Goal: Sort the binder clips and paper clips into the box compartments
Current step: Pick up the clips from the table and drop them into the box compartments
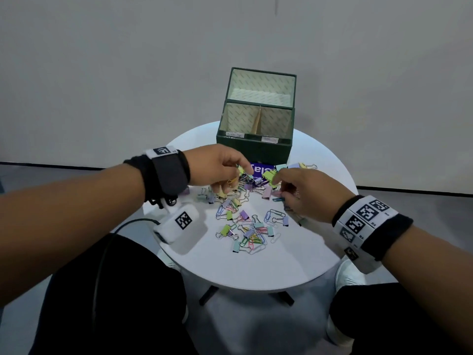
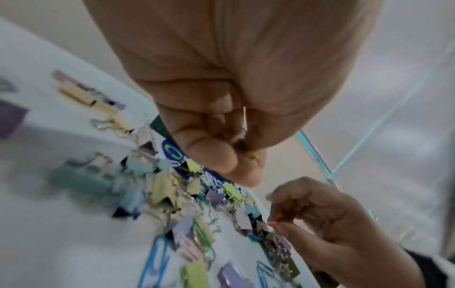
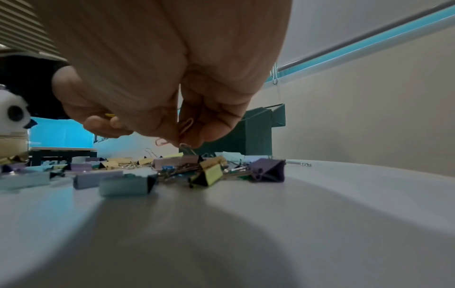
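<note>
Clips, mixed lot: pastel binder clips (image 1: 245, 214) and coloured wire paper clips (image 1: 273, 216) lie scattered and tangled across the middle of the round white bench (image 1: 302, 262), thickest just in front of the box, thinning toward the near edge. Box (image 1: 256, 147): dark green, open-topped, standing at the far side of the bench; one long rear compartment and two front compartments split by a divider, each front one bearing a small white label too blurred to read. What shows of the compartment interiors holds no clips, though the front wall hides the floors of the front pair. Left hand (image 1: 220, 170): over the far-left part of the pile, fingers curled and closed on a yellow paper clip (image 1: 231, 181); the left wrist view shows thumb and fingers pressed together around thin wire. Right hand (image 1: 304, 193): over the right part of the pile, fingers pinched on a pink paper clip (image 3: 185, 126), low above the binder clips. A blue-and-white printed card (image 1: 258, 170) lies under the clips at the foot of the box. Progress, as judged: sorting looks barely begun; both hands have a first pick, nothing is visibly deposited, and nearly the whole lot remains on the bench to be separated.
</note>
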The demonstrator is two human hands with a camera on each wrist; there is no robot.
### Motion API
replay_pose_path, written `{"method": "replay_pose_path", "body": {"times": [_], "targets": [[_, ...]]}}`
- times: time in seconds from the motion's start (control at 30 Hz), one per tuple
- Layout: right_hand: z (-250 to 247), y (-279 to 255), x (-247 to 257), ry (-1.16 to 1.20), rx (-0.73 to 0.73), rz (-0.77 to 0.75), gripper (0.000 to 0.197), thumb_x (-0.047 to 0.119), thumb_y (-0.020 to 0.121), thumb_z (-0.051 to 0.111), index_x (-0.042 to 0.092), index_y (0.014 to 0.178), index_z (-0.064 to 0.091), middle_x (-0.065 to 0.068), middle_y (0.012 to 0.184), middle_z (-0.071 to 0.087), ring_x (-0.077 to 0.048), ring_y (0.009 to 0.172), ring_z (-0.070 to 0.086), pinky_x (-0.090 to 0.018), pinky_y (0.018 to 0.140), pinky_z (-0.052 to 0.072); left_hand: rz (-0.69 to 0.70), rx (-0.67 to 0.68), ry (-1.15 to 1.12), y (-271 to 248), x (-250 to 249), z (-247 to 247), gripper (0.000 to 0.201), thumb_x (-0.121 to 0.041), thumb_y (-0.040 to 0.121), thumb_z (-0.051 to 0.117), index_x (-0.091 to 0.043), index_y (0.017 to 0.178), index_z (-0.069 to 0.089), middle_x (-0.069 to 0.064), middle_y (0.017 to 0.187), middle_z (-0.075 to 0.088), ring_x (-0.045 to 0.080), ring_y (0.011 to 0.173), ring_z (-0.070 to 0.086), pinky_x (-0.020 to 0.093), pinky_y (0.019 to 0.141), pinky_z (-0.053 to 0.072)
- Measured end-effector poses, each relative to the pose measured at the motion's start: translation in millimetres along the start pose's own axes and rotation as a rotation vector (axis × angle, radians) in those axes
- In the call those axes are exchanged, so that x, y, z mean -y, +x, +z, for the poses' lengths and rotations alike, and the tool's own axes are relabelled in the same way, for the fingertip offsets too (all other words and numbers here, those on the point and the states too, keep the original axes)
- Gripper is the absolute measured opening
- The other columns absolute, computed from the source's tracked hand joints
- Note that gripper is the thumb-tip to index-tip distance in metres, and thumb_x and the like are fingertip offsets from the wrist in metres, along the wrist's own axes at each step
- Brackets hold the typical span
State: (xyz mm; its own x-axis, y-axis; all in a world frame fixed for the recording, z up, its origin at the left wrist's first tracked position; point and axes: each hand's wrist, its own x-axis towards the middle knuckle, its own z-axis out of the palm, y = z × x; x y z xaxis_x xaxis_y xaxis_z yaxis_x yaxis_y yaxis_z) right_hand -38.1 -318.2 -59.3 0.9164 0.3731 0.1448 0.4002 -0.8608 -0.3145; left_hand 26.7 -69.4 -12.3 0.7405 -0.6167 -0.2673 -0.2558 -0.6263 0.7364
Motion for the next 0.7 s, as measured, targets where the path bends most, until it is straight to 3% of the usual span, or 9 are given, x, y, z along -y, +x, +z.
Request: {"method": "replay_pose_path", "body": {"times": [0.07,0.1,0.2,0.27,0.37,0.5,0.57,0.63,0.7], "targets": [[-1.6,-0.6,-0.7,-0.004,-0.013,0.001,0.036,0.015,0.093,0.056,0.031,0.124,0.062,0.013,0.097,0.053,-0.015,0.081,0.054,-0.031,0.073,0.049,-0.09,0.048,-0.168,-4.0,6.1,2.4,0.03,0.0,0.1,0.042,-0.008,0.1,0.07,0.008,0.069,0.064,0.015,0.055,0.06,0.028,0.051,0.053],[-2.1,0.2,-1.6,-0.014,-0.021,0.001,0.033,0.014,0.093,0.055,0.029,0.12,0.065,0.011,0.097,0.05,-0.017,0.082,0.054,-0.032,0.074,0.048,-0.137,0.046,-0.264,-5.4,8.3,5.3,0.031,0.003,0.098,0.04,-0.005,0.094,0.069,0.009,0.07,0.062,0.016,0.055,0.059,0.026,0.05,0.05],[-2.7,1.4,-2.5,0.008,-0.024,0.039,0.013,0.009,0.09,0.055,0.018,0.083,0.062,0.002,0.086,0.054,-0.024,0.078,0.054,-0.038,0.07,0.048,-0.264,-0.052,-0.491,-8.1,11.9,13.9,0.032,0.006,0.086,0.032,-0.004,0.079,0.062,0.013,0.073,0.059,0.018,0.052,0.051,0.026,0.046,0.039],[-3.4,1.7,-1.3,0.031,-0.021,0.108,0.023,0.01,0.09,0.056,0.017,0.071,0.048,-0.002,0.076,0.054,-0.026,0.072,0.05,-0.04,0.067,0.046,-0.297,-0.04,-0.507,-9.6,13.6,16.2,0.026,-0.001,0.08,0.034,-0.006,0.074,0.059,0.011,0.071,0.056,0.016,0.051,0.044,0.026,0.048,0.032],[-3.8,0.6,-0.1,0.039,0.026,0.158,0.031,0.013,0.093,0.053,0.021,0.068,0.038,-0.003,0.069,0.054,-0.027,0.068,0.048,-0.041,0.066,0.045,-0.277,0.106,-0.373,-15.0,9.0,17.4,0.01,-0.008,0.072,0.05,-0.008,0.072,0.059,0.004,0.06,0.048,0.014,0.049,0.034,0.024,0.048,0.027],[-7.3,0.0,3.9,0.065,0.088,0.141,0.028,0.015,0.094,0.051,0.02,0.068,0.042,-0.001,0.067,0.053,-0.023,0.068,0.05,-0.044,0.066,0.046,-0.242,0.164,-0.244,-16.5,5.3,21.7,0.015,-0.003,0.092,0.057,-0.012,0.086,0.067,-0.003,0.057,0.051,0.013,0.05,0.035,0.023,0.048,0.03],[-7.5,-1.5,6.1,0.041,0.114,0.123,0.024,0.017,0.093,0.05,0.016,0.069,0.046,-0.002,0.067,0.054,-0.025,0.068,0.052,-0.043,0.065,0.047,-0.142,0.148,0.086,-20.6,0.2,20.8,0.013,-0.013,0.092,0.061,-0.021,0.085,0.07,-0.016,0.061,0.06,0.007,0.055,0.047,0.019,0.055,0.039],[-5.6,-3.0,6.8,-0.004,0.132,0.107,0.022,0.023,0.09,0.053,0.017,0.069,0.05,0.0,0.064,0.055,-0.024,0.066,0.054,-0.039,0.062,0.047,-0.041,0.164,0.479,-27.0,-5.4,20.0,0.007,-0.025,0.089,0.066,-0.027,0.084,0.071,-0.029,0.061,0.06,-0.006,0.061,0.053,0.01,0.06,0.038],[-4.5,-3.3,6.6,-0.047,0.175,0.103,0.022,0.035,0.088,0.06,0.023,0.071,0.054,0.006,0.065,0.058,-0.017,0.066,0.056,-0.034,0.062,0.048,-0.009,0.173,0.718,-33.9,-6.7,20.3,0.009,-0.038,0.086,0.069,-0.03,0.086,0.071,-0.023,0.067,0.059,-0.004,0.068,0.053,0.016,0.066,0.041]]}}
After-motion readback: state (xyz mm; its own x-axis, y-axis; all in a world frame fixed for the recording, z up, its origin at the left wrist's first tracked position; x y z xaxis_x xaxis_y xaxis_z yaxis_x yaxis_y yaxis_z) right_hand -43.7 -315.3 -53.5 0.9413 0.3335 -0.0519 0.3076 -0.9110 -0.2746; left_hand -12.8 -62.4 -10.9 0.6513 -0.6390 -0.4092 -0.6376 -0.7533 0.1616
